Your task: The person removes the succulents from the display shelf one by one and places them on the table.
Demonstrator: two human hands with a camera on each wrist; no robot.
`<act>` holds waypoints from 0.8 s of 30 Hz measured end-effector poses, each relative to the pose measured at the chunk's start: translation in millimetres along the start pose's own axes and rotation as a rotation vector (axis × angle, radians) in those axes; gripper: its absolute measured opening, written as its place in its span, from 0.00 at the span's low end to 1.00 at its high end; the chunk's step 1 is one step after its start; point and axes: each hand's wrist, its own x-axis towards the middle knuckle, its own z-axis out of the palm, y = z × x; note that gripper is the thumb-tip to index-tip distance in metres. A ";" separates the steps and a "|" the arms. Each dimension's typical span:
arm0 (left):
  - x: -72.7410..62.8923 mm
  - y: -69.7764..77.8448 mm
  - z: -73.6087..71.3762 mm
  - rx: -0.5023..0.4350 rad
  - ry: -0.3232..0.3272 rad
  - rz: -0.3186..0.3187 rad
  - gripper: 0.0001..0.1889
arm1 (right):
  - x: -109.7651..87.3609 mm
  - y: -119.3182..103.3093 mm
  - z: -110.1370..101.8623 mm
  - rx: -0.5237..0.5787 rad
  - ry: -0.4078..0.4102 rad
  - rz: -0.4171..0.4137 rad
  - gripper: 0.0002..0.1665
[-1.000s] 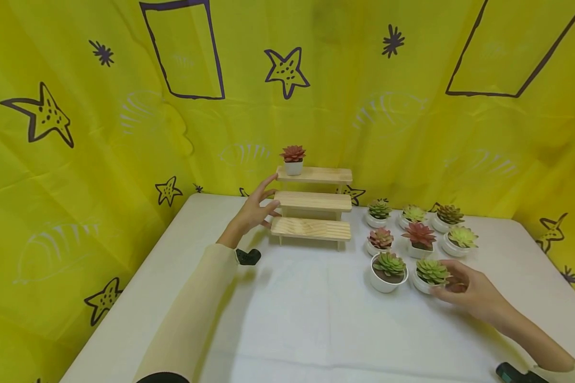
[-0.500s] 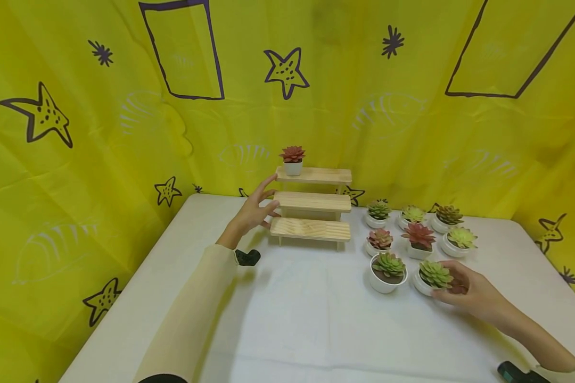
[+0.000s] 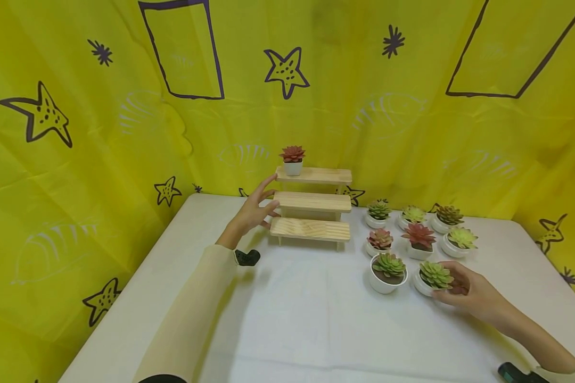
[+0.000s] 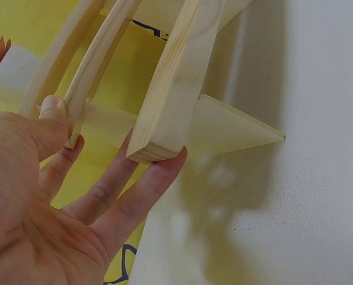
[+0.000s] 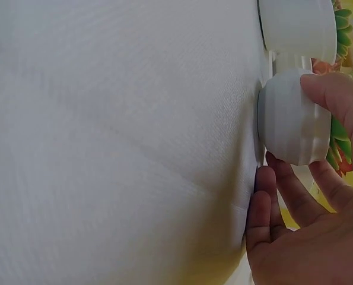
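A three-tier wooden display stand [image 3: 311,201] is at the back of the table. My left hand [image 3: 252,213] holds its left end, thumb on the middle board and fingertips at the board ends; the left wrist view shows the boards [image 4: 173,89] close up. A red succulent in a square white pot [image 3: 293,162] stands on the top tier. My right hand [image 3: 474,292] grips a green succulent in a round white pot [image 3: 433,276] at the front right; in the right wrist view, thumb and fingers lie around the ribbed white pot [image 5: 292,122], low at the cloth.
Left of the gripped pot, close by, stands another green succulent in a white pot [image 3: 387,272]. Behind are several more, including a red succulent [image 3: 419,239] and a yellow-green succulent [image 3: 460,240]. A yellow patterned curtain [image 3: 335,117] hangs behind the white-covered table [image 3: 287,319].
The green succulent in my right hand has shifted slightly right and toward me, then stayed still over the last half second. My left hand and the stand have hardly moved.
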 end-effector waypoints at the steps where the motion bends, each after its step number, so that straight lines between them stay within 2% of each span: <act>1: 0.2 -0.1 0.0 -0.001 0.000 -0.001 0.38 | -0.1 0.0 -0.2 -0.004 -0.002 0.002 0.40; 12: -0.7 3.1 0.4 0.006 -0.003 -0.009 0.39 | -0.3 -2.0 -1.9 -0.008 -0.017 0.001 0.40; 17: 1.0 -0.3 0.0 0.012 0.001 0.000 0.39 | 0.7 -2.2 -4.7 0.011 -0.044 -0.004 0.42; 24: 0.6 -0.6 -0.4 0.010 0.000 -0.002 0.39 | 2.0 -3.3 -14.0 0.000 -0.075 -0.055 0.45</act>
